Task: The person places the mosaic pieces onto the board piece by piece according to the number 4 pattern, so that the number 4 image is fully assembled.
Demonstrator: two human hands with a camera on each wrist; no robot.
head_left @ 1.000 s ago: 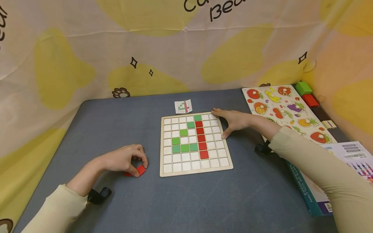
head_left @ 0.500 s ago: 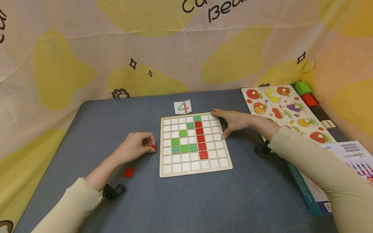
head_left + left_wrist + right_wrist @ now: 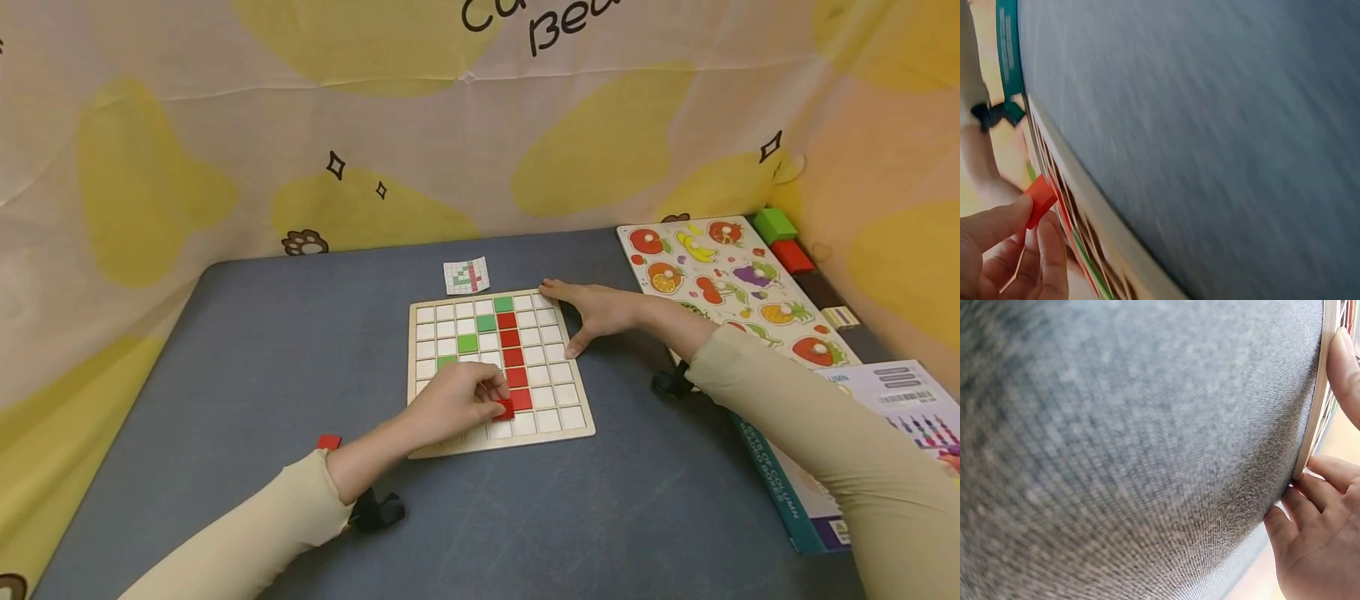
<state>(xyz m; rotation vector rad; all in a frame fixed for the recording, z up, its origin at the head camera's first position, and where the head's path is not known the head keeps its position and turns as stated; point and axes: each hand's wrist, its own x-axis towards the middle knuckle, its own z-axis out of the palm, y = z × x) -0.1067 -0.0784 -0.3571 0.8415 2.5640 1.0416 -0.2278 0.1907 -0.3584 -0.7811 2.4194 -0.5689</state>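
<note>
My left hand [image 3: 453,398] pinches a red square tile [image 3: 504,409] between thumb and fingers, over the lower middle of the wooden grid board [image 3: 570,432]. In the left wrist view the red tile [image 3: 1041,201] is tilted at the fingertips. My right hand [image 3: 600,315] spans the board's right side, thumb on the edge and fingers at the far corner. In the right wrist view the right hand [image 3: 1329,519] touches the board's edge [image 3: 1316,419] with spread, nearly straight fingers. Red tiles form a column on the board; green tiles [image 3: 467,342] run diagonally, some hidden by my left hand.
Another red tile [image 3: 328,442] lies on the dark table beside my left sleeve. Behind the board lies a small pattern card [image 3: 466,276]. To the right are a fruit puzzle board [image 3: 720,287], a box [image 3: 817,500], and green [image 3: 774,225] and red blocks [image 3: 791,256].
My left hand has picked up one red tile from the table and carried it right, over the board. The other red tile stays on the table. My right hand keeps its place.
</note>
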